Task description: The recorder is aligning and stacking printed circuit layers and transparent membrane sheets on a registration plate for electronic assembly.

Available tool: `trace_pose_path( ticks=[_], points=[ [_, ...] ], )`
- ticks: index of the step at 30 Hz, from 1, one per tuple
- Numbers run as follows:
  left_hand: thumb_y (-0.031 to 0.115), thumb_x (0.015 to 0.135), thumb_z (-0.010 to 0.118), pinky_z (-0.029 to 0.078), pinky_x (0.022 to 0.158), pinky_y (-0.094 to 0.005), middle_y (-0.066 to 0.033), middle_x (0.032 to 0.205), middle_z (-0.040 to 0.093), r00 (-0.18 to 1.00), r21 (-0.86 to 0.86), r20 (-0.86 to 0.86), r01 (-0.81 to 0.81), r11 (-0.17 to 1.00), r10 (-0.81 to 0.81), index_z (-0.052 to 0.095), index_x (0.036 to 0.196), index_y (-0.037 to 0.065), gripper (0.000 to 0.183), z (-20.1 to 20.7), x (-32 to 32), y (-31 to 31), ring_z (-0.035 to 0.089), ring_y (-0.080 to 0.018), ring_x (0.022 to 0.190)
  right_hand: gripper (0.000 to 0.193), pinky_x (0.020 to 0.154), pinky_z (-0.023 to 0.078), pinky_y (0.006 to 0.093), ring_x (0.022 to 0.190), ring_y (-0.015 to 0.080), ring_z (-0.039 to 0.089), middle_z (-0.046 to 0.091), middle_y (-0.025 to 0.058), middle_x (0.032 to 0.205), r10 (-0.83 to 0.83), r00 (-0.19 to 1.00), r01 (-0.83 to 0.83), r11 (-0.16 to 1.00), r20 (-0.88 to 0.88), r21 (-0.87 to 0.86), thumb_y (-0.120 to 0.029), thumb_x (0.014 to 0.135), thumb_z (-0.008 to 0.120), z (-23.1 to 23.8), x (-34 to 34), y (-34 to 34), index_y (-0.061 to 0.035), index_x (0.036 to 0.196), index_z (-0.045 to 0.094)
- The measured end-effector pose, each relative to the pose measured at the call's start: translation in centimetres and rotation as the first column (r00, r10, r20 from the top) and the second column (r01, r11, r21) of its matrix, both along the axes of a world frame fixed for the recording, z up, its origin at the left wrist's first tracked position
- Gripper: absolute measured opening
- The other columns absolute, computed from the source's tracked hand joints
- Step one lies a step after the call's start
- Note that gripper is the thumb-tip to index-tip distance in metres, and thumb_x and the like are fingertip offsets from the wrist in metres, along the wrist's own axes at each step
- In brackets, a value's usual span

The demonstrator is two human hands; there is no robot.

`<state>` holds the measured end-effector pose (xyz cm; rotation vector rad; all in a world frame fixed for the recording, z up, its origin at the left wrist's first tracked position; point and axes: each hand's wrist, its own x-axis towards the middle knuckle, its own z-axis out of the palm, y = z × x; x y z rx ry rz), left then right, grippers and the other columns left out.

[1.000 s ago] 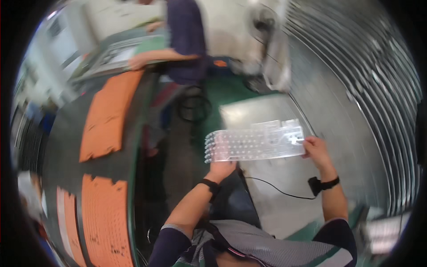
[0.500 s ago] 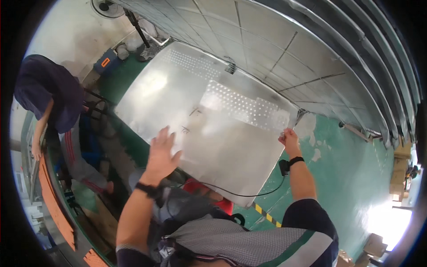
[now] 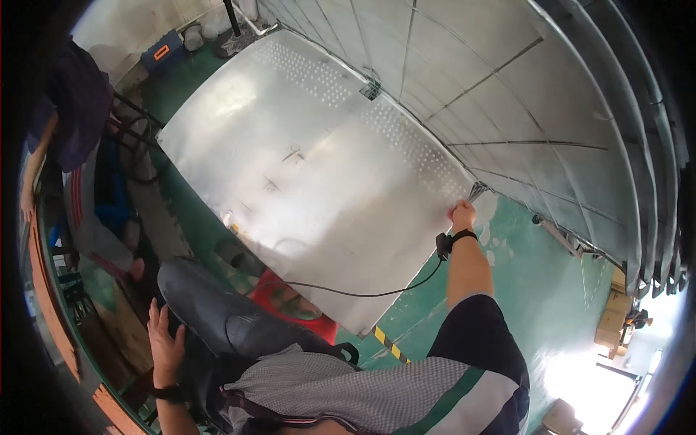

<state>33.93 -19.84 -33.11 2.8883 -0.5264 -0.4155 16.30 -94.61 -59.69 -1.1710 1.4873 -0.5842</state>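
Metal counter [image 3: 326,239], a clear dotted sheet [image 3: 417,147] lying along its far edge
The sheet looks light, flexible, probably slick: best held by its rim. Left hand [image 3: 166,346] spread, empty; right hand's [image 3: 462,213] grip curled by its corner, pinching or not, cannot tell.

Right fingers [image 3: 457,212] at dotted sheet [image 3: 415,143]

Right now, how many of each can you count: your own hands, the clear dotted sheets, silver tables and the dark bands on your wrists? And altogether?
Hands: 2 (left hand, right hand)
Clear dotted sheets: 2 visible
Silver table: 1
Dark wristbands: 2
Total: 7
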Motion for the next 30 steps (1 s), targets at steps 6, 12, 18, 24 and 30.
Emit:
trace_pose_path(
  ticks=[6, 12, 18, 24, 30],
  points=[
    [0.006, 0.079, 0.065, 0.028, 0.109, -0.0493, -0.0217, 0.150, 0.029, 0.996, 0.012, 0.006, -0.092, 0.996, 0.092, 0.043, 0.132, -0.004, 0.058, 0.2, -2.4, 1.1, 0.031, -0.0419, 0.135, 0.012, 0.050, 0.054, 0.0336, 0.056, 0.0207, 0.060, 0.057, 0.0062, 0.078, -0.017, 0.997, 0.021, 0.999, -0.078, 0.044, -0.013, 0.093, 0.054, -0.4, -2.0, -0.3, -0.0053, 0.101, 0.059],
    [0.006, 0.080, 0.064, 0.029, 0.109, -0.0486, -0.0218, 0.149, 0.030, 0.997, 0.002, -0.023, -0.077, 0.997, 0.077, 0.041, 0.133, -0.001, 0.058, -0.6, -3.6, 2.3, 0.032, -0.0415, 0.134, 0.023, 0.076, 0.054, 0.0307, 0.092, 0.0233, 0.068, 0.069, 0.0127, 0.106, 0.145, -0.226, -0.782, 0.562, -0.963, 0.268, -0.015, 0.091, 0.050, 0.2, -1.5, -2.0, -0.0070, 0.095, 0.071],
    [0.005, 0.079, 0.066, 0.031, 0.108, -0.0476, -0.0216, 0.149, 0.030, 0.991, -0.063, 0.038, -0.129, 0.990, 0.131, 0.041, 0.134, 0.001, 0.061, 1.2, -5.8, 3.8, 0.034, -0.0431, 0.132, 0.018, 0.071, 0.053, 0.0349, 0.087, 0.0249, 0.067, 0.070, 0.0097, 0.094, 0.222, 0.524, -0.526, 0.844, -0.822, -0.108, -0.017, 0.088, 0.056, 2.2, 7.4, 4.4, -0.0083, 0.090, 0.071],
    [0.014, 0.072, 0.074, 0.035, 0.104, -0.0470, -0.0232, 0.138, 0.043, 0.947, -0.108, 0.144, -0.274, 0.956, 0.287, 0.054, 0.120, 0.001, 0.053, 4.5, -7.8, 4.8, 0.042, -0.0395, 0.127, 0.016, 0.070, 0.048, 0.0322, 0.079, 0.0172, 0.060, 0.063, 0.0034, 0.086, 0.721, 0.691, -0.716, 0.693, 0.052, -0.089, -0.020, 0.091, 0.054, 5.1, 24.3, 22.8, -0.0073, 0.095, 0.063],
    [0.018, 0.078, 0.072, 0.028, 0.106, -0.0513, -0.0229, 0.139, 0.042, 0.762, -0.082, 0.423, -0.508, 0.858, 0.491, 0.054, 0.123, 0.002, 0.051, 11.8, -17.3, 9.4, 0.035, -0.0398, 0.132, 0.017, 0.070, 0.049, 0.0264, 0.082, 0.0140, 0.061, 0.063, 0.0066, 0.096, 0.946, -0.323, -0.789, -0.255, 0.025, -0.559, -0.013, 0.090, 0.059, 22.2, 31.8, 54.6, 0.0001, 0.100, 0.064]
  ],
)
